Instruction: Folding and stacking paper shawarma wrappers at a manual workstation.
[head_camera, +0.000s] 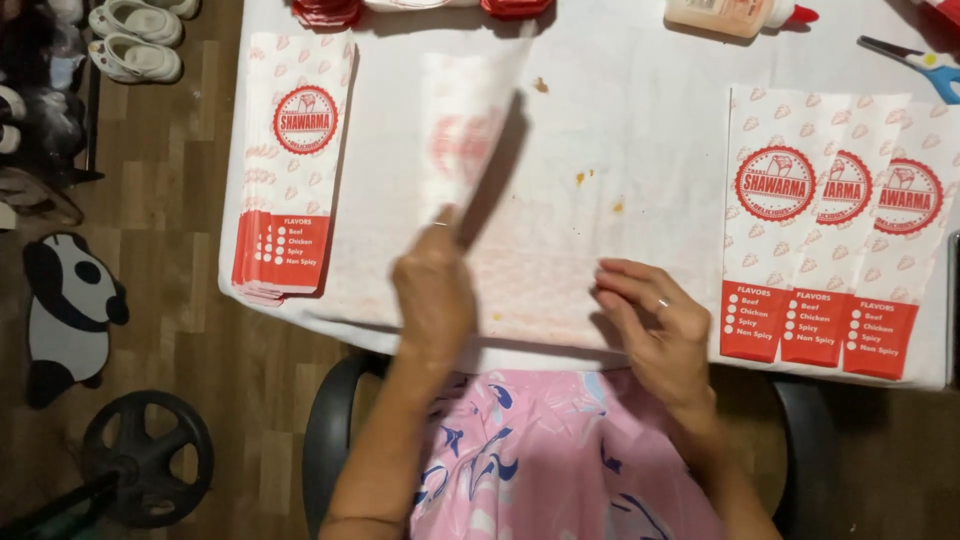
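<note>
A white-and-red paper sheet is lying on the table, its flap lifting above the left hand, which is pinching the edge between closed fingers. The right hand is pressing loosely curled fingers on the sheet's near portion. Finished bags are lying stacked beyond the left hand and fanned beside the right.

A glue bottle and blue-handled scissors lay on the worktop; white shoes, a panda mat and a black wheel sat on the wooden floor.
</note>
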